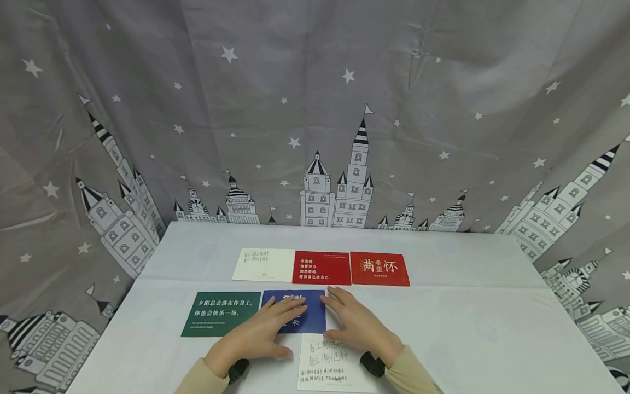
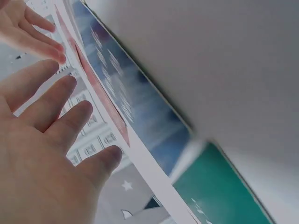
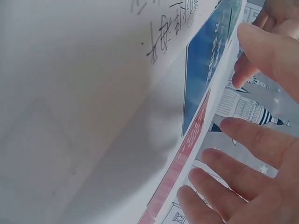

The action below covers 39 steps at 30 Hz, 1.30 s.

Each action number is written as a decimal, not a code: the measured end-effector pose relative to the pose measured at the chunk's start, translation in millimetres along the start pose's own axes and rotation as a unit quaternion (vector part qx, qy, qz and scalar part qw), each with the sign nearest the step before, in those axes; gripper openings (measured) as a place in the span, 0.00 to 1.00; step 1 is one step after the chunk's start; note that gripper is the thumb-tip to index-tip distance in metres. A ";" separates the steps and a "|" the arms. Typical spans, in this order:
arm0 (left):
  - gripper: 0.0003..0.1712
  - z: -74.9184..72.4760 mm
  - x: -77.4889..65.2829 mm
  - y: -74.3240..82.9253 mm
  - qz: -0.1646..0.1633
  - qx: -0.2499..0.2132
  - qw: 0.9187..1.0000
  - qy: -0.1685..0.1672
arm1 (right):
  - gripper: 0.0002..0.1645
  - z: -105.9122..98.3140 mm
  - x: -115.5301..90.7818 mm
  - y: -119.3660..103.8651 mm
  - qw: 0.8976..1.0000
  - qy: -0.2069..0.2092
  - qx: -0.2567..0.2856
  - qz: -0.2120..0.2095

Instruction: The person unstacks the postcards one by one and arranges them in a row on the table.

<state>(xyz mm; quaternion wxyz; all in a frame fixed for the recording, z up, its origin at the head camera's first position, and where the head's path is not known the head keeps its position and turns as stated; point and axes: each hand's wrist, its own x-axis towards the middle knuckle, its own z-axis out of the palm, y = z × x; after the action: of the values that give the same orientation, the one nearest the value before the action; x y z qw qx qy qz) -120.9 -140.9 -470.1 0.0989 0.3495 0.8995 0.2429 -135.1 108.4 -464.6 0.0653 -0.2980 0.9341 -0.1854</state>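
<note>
My left hand (image 1: 261, 331) is spread with relaxed fingers over the left part of a blue card (image 1: 315, 314). My right hand (image 1: 359, 325) has its fingertips at that card's right edge, thumb near the lower right corner. Both wrist views show slightly bent, parted fingers with nothing between them; whether any fingertip touches the card I cannot tell. White lettering on the blue card (image 2: 131, 88) is partly covered by the left fingers in the head view. Below it lies a white card (image 1: 322, 364) with black handwriting, partly under the right hand and wrist.
A green card (image 1: 221, 313) with white writing lies left of the blue one. Behind them sit a white handwritten card (image 1: 264, 265), a red card (image 1: 322, 268) and another red card (image 1: 380, 268) in a row. A grey castle-print curtain (image 1: 315, 82) surrounds the white tabletop (image 1: 467, 328).
</note>
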 end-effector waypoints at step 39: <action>0.55 35.4 -2.4 48.5 0.002 -0.026 0.998 -0.061 | 0.51 5.8 -67.6 2.5 0.995 -0.065 0.052 0.055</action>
<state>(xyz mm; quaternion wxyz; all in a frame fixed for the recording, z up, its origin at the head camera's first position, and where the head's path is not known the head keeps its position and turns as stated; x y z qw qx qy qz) -78.6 -98.5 -476.1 0.1624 0.3623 0.8845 0.2450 -80.1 147.7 -470.1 0.1514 -0.2537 0.9319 -0.2102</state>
